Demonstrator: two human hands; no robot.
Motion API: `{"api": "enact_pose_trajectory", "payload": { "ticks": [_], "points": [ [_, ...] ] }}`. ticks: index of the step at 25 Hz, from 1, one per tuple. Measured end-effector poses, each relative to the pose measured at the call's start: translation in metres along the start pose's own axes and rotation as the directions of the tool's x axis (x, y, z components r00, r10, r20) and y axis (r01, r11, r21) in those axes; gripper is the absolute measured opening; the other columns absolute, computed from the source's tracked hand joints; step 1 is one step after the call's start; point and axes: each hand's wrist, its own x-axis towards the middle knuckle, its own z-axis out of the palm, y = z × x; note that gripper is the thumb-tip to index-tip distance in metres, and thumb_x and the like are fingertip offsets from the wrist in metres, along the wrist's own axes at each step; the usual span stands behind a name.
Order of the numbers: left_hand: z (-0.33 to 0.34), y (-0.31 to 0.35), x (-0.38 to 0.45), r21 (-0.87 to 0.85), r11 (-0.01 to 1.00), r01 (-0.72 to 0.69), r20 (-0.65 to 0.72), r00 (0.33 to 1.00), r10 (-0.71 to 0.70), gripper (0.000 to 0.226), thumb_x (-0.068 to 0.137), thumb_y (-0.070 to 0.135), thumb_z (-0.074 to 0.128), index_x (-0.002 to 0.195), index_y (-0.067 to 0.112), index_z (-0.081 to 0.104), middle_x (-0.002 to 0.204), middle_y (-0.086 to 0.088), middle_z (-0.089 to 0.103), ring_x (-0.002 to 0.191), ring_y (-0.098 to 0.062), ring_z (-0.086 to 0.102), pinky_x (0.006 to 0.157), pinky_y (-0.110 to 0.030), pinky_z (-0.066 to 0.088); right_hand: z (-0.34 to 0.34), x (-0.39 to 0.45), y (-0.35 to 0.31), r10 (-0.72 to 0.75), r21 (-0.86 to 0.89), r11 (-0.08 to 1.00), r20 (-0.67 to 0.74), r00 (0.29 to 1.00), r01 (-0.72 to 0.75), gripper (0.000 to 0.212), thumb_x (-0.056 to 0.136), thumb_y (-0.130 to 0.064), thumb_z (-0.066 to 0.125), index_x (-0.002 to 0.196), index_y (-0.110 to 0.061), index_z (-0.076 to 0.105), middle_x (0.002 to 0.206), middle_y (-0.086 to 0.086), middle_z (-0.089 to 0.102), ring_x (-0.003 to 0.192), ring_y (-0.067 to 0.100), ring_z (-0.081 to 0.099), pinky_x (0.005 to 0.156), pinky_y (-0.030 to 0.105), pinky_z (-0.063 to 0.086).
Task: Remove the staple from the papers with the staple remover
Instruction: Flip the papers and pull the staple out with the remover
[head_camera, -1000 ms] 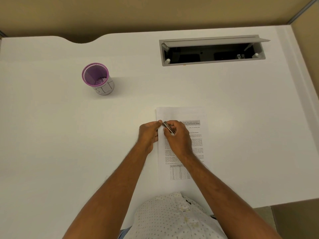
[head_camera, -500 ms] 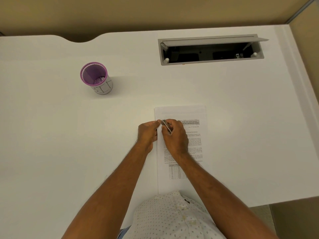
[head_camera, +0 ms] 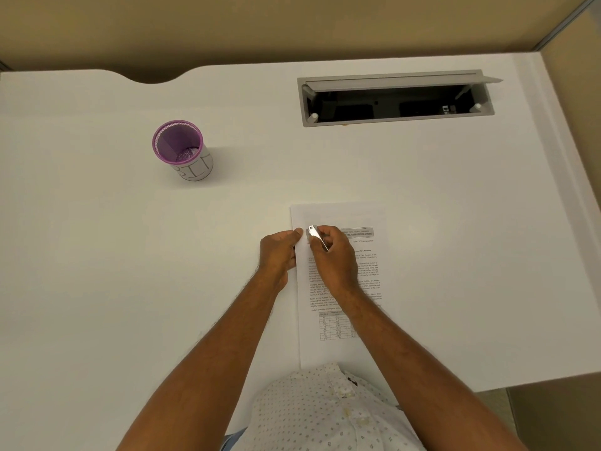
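1. Right hand [head_camera: 331, 255]: grip pressed together on the staple remover [head_camera: 316, 236], a small bright metal tool pinched between thumb and fingers, its tip down at the upper left corner of the papers [head_camera: 344, 288].
2. Left hand [head_camera: 279, 252]: immediately left of the grip, fingers curled, fingertip pressing on the left edge of the papers just beside the tool tip. It clasps nothing; the hand rests partly on the sheet edge, partly on the surface [head_camera: 130, 288].
3. Staple: too small to make out; whether the tool has engaged it cannot be told.
4. Papers: lying flat under the grip, printed side up, with a heading, text blocks and a table toward the near end. The near edge is covered by the person's spotted shirt [head_camera: 325, 411].
5. Surface: white, plain, with a curved notch in the far edge, left of the grip.
6. Purple mesh cup [head_camera: 182, 154]: upright, far left of the grip, well apart from the papers.
7. Grey cable hatch [head_camera: 396, 99]: beyond the grip, lid raised, dark recess inside.
8. Room: beige wall panels [head_camera: 292, 27] behind and to the right of the surface.
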Motion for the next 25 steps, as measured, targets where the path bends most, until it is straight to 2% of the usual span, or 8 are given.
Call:
{"api": "enact_pose_trajectory", "payload": {
  "ticks": [2, 5, 10, 12, 20, 25],
  "points": [
    [0.001, 0.000, 0.000, 0.006, 1.000, -0.002, -0.009, 1.000, 0.003, 0.010, 0.096, 0.024, 0.072, 0.094, 0.015, 0.075, 0.098, -0.012, 0.080, 0.088, -0.027, 0.077, 0.075, -0.036, 0.066, -0.004, -0.001, 0.002, 0.008, 0.077, 0.997, 0.008, 1.000, -0.009, 0.027, 0.097, -0.046, 0.063, 0.119, -0.030, 0.063, 0.110, -0.012, 0.069, 0.096, 0.008, 0.067, 0.080, 0.037, 0.061],
    [0.001, 0.000, 0.000, 0.000, 1.000, -0.008, -0.009, 1.000, 0.008, 0.018, 0.096, 0.025, 0.071, 0.105, 0.011, 0.075, 0.100, -0.012, 0.080, 0.091, -0.029, 0.077, 0.077, -0.037, 0.065, -0.007, -0.004, 0.005, -0.010, 0.081, 0.997, 0.030, 1.000, 0.008, 0.021, 0.092, -0.041, 0.069, 0.111, -0.035, 0.063, 0.095, -0.015, 0.069, 0.085, 0.006, 0.067, 0.073, 0.037, 0.061],
    [0.000, 0.000, 0.000, -0.009, 1.000, -0.008, 0.001, 1.000, 0.008, 0.023, 0.095, 0.025, 0.073, 0.109, 0.007, 0.077, 0.104, -0.018, 0.080, 0.095, -0.033, 0.076, 0.086, -0.044, 0.063, -0.006, -0.008, 0.004, -0.056, -0.007, 0.998, 0.063, 0.996, 0.056, 0.023, 0.090, -0.042, 0.069, 0.112, -0.037, 0.063, 0.099, -0.019, 0.068, 0.089, 0.002, 0.064, 0.067, 0.029, 0.052],
    [0.000, 0.001, 0.001, -0.016, 1.000, -0.005, 0.007, 1.000, 0.006, 0.023, 0.096, 0.025, 0.072, 0.110, 0.007, 0.077, 0.103, -0.017, 0.080, 0.096, -0.033, 0.077, 0.084, -0.042, 0.064, -0.004, -0.006, 0.001, -0.066, -0.028, 0.997, 0.034, 0.997, 0.067, 0.021, 0.093, -0.041, 0.068, 0.112, -0.036, 0.063, 0.102, -0.018, 0.067, 0.088, 0.002, 0.064, 0.066, 0.027, 0.050],
    [0.000, -0.001, 0.002, -0.017, 1.000, -0.002, 0.007, 1.000, 0.002, 0.027, 0.097, 0.023, 0.071, 0.116, 0.004, 0.074, 0.105, -0.015, 0.079, 0.096, -0.031, 0.077, 0.081, -0.039, 0.065, 0.002, 0.000, -0.003, -0.048, -0.100, 0.994, -0.042, 0.998, 0.044, 0.025, 0.098, -0.040, 0.064, 0.119, -0.027, 0.063, 0.113, -0.009, 0.066, 0.093, 0.009, 0.063, 0.079, 0.033, 0.057],
    [0.000, -0.001, 0.002, -0.006, 1.000, -0.007, 0.019, 1.000, 0.007, 0.021, 0.098, 0.024, 0.070, 0.111, 0.009, 0.074, 0.098, -0.008, 0.080, 0.087, -0.025, 0.077, 0.065, -0.028, 0.064, 0.000, 0.002, -0.004, -0.012, -0.105, 0.994, -0.039, 0.999, 0.008, 0.027, 0.099, -0.043, 0.061, 0.118, -0.024, 0.063, 0.113, -0.007, 0.066, 0.094, 0.012, 0.066, 0.080, 0.037, 0.059]
  ]
}}
